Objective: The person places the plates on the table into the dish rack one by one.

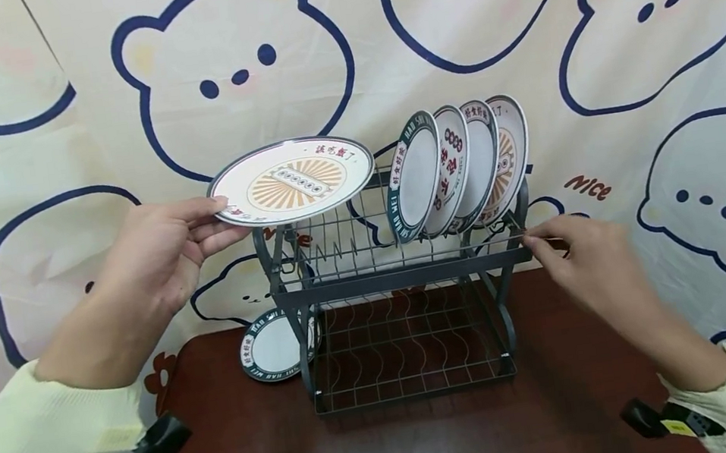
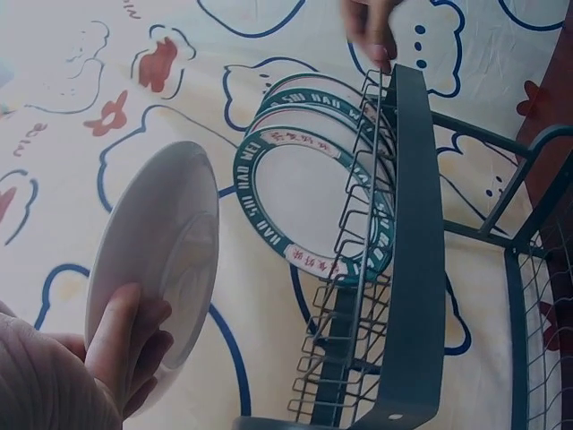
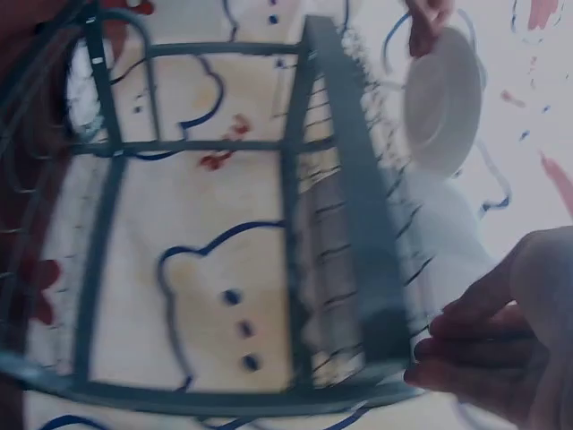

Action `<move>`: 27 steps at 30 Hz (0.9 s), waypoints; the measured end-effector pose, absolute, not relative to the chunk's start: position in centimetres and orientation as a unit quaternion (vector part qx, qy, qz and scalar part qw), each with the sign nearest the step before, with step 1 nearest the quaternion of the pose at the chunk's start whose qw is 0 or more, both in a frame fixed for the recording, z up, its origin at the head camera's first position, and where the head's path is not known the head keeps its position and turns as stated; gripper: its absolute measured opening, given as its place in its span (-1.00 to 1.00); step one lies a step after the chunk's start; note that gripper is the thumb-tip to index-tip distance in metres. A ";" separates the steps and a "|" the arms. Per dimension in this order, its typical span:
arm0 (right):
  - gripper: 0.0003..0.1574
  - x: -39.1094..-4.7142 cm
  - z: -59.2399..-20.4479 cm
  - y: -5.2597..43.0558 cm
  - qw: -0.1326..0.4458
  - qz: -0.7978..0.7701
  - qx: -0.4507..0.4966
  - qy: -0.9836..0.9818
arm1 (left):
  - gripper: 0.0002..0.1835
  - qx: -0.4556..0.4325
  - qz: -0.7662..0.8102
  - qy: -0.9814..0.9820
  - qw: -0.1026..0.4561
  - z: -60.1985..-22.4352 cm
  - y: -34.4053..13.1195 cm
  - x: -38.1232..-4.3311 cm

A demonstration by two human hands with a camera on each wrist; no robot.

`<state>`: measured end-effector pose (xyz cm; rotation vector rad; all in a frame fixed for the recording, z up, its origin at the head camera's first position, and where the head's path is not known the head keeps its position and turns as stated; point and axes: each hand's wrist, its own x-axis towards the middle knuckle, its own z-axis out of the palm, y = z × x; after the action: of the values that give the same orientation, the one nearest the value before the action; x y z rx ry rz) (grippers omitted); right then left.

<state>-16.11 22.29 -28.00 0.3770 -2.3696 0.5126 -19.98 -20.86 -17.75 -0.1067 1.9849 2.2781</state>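
My left hand pinches the rim of a white plate with an orange sunburst pattern, thumb above and fingers beneath. The plate hovers nearly level over the left part of a dark two-tier dish rack. In the left wrist view its pale underside faces the camera. With thumb and fingertips, my right hand grips the upper tier's right end. Several plates stand on edge, leaning, in the right part of that tier; some have green rims. In the right wrist view, motion blurs the rack.
Another green-rimmed plate is at the lower left, partly hidden behind the rack's leg. The rack stands on a dark brown table. A cloth with cartoon bears hangs behind. The lower tier shows bare wires.
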 end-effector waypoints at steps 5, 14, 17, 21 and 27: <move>-0.81 -15.6 -24.5 19.6 0.306 0.238 0.117 -0.914 | -0.32 -0.038 0.753 0.655 0.060 -17.8 -20.1 -19.6; -0.36 -17.9 -17.1 13.4 0.017 0.489 0.151 -0.859 | -0.37 -0.031 0.788 0.613 0.043 -18.3 -19.2 -18.6; -0.37 -19.1 -15.8 11.2 -0.068 0.578 0.137 -0.802 | -0.38 -0.011 0.798 0.602 0.032 -18.5 -18.9 -18.2; -0.45 -20.4 -14.9 9.6 -0.124 0.670 0.104 -0.725 | -0.41 0.012 0.795 0.606 0.023 -18.5 -18.4 -17.7; -0.56 -21.4 -14.5 9.1 -0.087 0.688 0.052 -0.719 | -0.45 0.023 0.727 0.686 0.027 -18.5 -18.2 -17.1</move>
<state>-21.43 9.13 -14.48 0.1729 -2.3918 2.2894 -17.12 -18.18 -18.49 0.0702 2.1193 2.2453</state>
